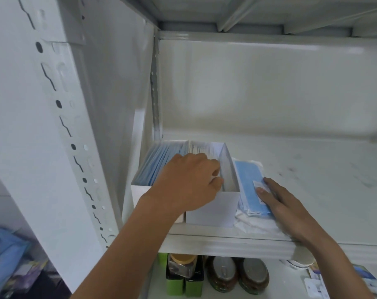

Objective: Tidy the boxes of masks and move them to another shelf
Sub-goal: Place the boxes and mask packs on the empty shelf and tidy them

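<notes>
White metal shelf (226, 242), white wall (258, 87)

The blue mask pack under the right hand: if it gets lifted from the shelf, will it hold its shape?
Probably not. The blue mask pack looks like soft stacked masks in loose clear wrap, so it likely sags. The wrap may be slippery. It looks light; the right hand rests flat on it.

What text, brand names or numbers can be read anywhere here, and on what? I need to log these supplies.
No text is legible anywhere.
White sticker on the wrapped pack of blue masks, under the right hand: print too blurred to read.
White boxes by the left hand: no print visible on the faces shown.
Jars on the lower shelf: nothing readable.
Packets at lower right: printing blurred, unreadable.
</notes>
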{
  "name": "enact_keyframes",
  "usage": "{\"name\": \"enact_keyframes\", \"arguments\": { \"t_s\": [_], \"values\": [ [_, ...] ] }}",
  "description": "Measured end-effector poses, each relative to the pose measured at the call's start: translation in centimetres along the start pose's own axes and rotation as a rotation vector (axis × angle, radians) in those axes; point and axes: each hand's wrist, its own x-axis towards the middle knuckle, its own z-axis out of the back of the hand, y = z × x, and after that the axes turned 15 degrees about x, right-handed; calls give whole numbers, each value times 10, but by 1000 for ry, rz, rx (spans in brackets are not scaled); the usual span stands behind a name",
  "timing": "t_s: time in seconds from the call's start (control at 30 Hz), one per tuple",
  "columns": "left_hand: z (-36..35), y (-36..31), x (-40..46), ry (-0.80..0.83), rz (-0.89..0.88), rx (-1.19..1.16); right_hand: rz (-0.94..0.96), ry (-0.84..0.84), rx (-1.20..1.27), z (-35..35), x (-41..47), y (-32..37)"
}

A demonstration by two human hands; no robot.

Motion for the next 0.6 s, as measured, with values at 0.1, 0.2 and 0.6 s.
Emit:
{"name": "enact_keyframes", "arguments": {
  "t_s": [0.1,0.2,0.6],
  "values": [
    [-1,-3,16,80,-21,-51,6,-2,-13,0,0,-2],
    [-4,-6,21,123,-51,-160,16,-9,-15,1,0,-3],
    [-13,-5,4,-75,130,-193,30,-17,-59,0,-1,-4]
  ]
}}
